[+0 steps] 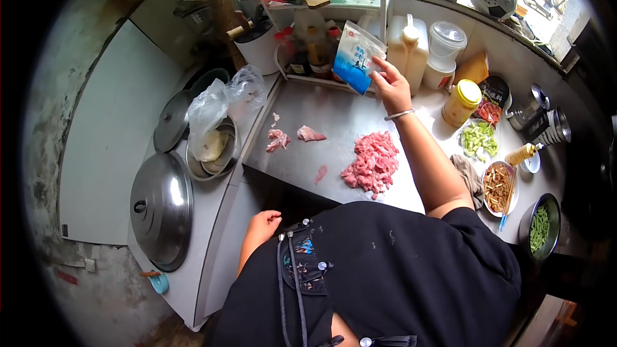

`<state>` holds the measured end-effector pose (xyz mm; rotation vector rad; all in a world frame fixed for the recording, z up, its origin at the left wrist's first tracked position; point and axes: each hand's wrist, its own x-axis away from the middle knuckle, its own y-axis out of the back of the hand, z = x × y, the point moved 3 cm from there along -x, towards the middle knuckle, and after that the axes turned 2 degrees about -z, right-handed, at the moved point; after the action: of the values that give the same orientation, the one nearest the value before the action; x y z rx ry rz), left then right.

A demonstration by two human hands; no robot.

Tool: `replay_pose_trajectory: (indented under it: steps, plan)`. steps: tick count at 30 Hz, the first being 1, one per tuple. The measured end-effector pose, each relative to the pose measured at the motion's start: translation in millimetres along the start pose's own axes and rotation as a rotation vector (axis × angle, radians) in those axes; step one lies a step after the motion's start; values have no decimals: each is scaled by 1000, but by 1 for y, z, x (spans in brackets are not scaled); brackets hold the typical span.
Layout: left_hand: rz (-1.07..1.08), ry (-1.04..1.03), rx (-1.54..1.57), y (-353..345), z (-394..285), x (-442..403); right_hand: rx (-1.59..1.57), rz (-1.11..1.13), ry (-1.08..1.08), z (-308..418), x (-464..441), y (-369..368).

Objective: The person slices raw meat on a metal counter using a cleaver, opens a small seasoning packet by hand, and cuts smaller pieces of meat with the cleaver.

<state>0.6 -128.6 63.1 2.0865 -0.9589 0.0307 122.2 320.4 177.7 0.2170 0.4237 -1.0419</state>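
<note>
A blue and white packet point(357, 58) is held up by my right hand point(391, 83) in front of the shelf, its edge between the thumb and fingers. Low beside my body, near the front edge of the steel counter point(289, 173), is my left hand point(263, 223), its fingers curled; anything inside them is too small to make out. On the steel surface a pile of sliced raw meat point(373, 164) lies at the right. Smaller meat pieces point(311, 133) lie further left.
Sauce bottles point(317, 51) stand on the white rack behind. To the right are a yellow-lidded jar point(461, 103), chopped green vegetables point(479, 139), a bowl of brown strips point(498, 186) and a bowl of green beans point(540, 226). A large metal lid point(160, 212) lies at the left.
</note>
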Motion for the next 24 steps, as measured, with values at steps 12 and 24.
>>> replay_pose_trajectory:
  steps: [12,24]
  plan:
    - [298,-633,5,-41,-178,-81,-1071,241,-632,24,141,13]
    - [144,-600,143,-38,-183,-92,-414,177,-1036,-19,240,92]
